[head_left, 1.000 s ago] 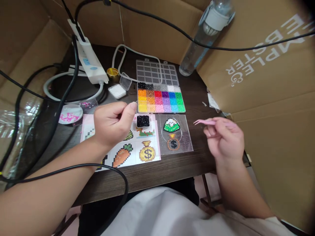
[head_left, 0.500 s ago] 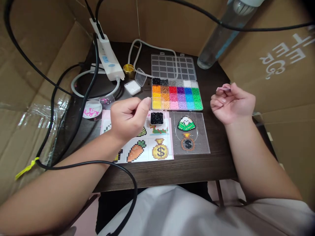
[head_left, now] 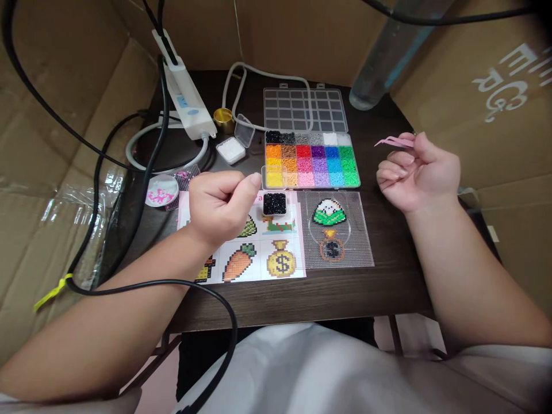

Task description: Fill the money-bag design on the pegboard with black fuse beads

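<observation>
My right hand (head_left: 418, 169) is raised right of the bead tray, fingers curled, with pink tweezers (head_left: 394, 141) held at the thumb and their tips pointing left. My left hand (head_left: 222, 204) is closed in a fist over the pattern sheet (head_left: 215, 253); what it holds, if anything, is hidden. By its thumb stands a small clear box of black beads (head_left: 275, 204), its lid raised. A clear pegboard (head_left: 357, 253) lies beside the sheet. It bears a green-and-white rice ball bead figure (head_left: 329, 212) and an orange-outlined money bag (head_left: 332, 249) with black beads inside.
Behind the sheet is a sorted bead tray (head_left: 319, 161) with its lid (head_left: 304, 109) open. A box of white beads (head_left: 232, 150), a gold cup (head_left: 223, 119) and a dish of pink beads (head_left: 161, 192) stand left. Black cables (head_left: 159, 282) cross my left arm near the power strip (head_left: 187, 98).
My right hand has turned, so the tweezers now show lengthwise, pointing left. My left fist has shifted slightly left. The view has moved a little; the beadwork looks the same.
</observation>
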Demonstrator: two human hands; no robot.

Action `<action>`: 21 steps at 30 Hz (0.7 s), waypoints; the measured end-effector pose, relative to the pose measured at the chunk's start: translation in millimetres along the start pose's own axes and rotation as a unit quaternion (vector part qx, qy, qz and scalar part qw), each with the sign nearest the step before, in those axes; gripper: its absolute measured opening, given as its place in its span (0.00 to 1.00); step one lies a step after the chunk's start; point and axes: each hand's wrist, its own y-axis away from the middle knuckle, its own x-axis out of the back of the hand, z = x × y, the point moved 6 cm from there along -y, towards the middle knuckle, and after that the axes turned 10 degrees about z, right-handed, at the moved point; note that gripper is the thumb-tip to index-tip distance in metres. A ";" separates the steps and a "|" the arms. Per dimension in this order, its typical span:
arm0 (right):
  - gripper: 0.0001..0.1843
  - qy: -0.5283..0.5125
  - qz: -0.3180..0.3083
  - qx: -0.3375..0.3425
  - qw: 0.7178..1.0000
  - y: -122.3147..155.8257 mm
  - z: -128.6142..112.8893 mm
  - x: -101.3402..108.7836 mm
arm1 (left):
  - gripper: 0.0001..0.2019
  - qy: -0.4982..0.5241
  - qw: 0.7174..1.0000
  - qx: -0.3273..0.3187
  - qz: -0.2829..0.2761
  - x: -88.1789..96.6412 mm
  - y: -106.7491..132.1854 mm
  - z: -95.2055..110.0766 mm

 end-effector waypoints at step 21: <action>0.13 -0.011 0.033 0.088 0.995 1.0 -11.1 2.3 | 0.26 -0.027 0.999 0.009 -0.018 -0.9 -0.7 2.3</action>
